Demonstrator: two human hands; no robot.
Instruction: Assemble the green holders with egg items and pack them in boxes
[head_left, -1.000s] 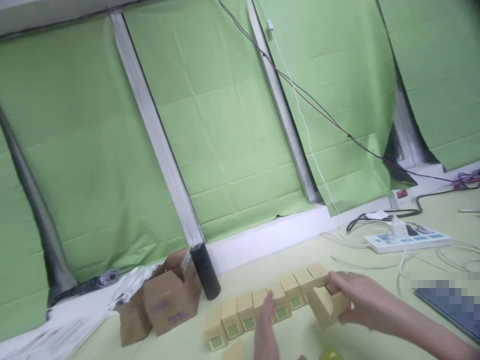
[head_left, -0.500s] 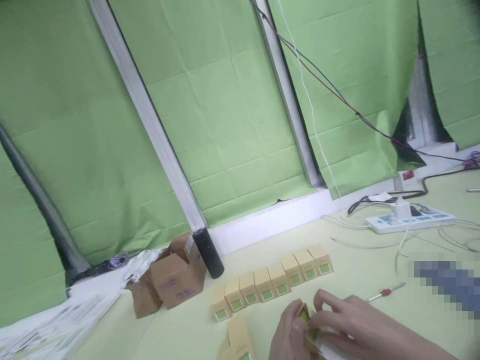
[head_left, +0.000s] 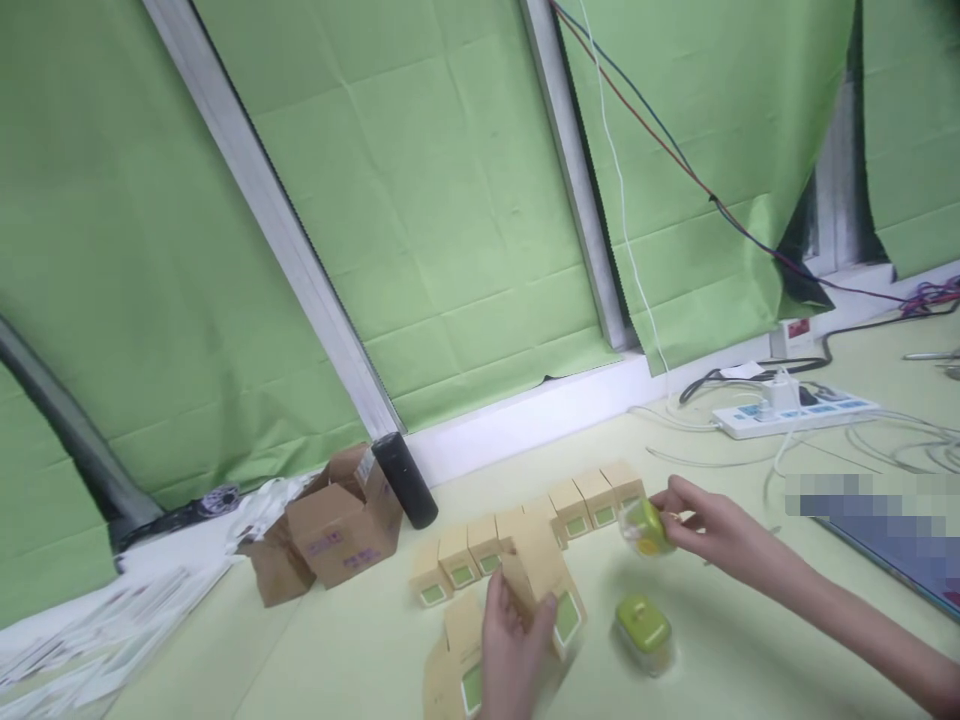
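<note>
My left hand [head_left: 514,640] pinches a tan cardboard box [head_left: 541,550] with a green panel on its lower end, raised in front of a row of similar boxes [head_left: 455,548]. In the fingers of my right hand [head_left: 694,515] is a small clear container with a green lid [head_left: 651,528], tilted above the table at the row's right end. A second green-lidded container [head_left: 643,630] rests on the table below it, apart from both hands. More tan boxes [head_left: 459,640] lie just left of my left hand, cut off by the picture's bottom edge.
An open brown carton [head_left: 341,530] and a black cylinder [head_left: 405,480] stand at the back left. White strips [head_left: 150,640] cover the left side. Toward the right are a power strip [head_left: 795,415], loose cables and a partly blurred dark flat object [head_left: 892,550]. Green sheets [head_left: 450,200] hang behind.
My hands were together at the bottom and have moved apart. The left has lifted the tan box; the right holds a green-lidded container to the right. Another container now shows on the table.
</note>
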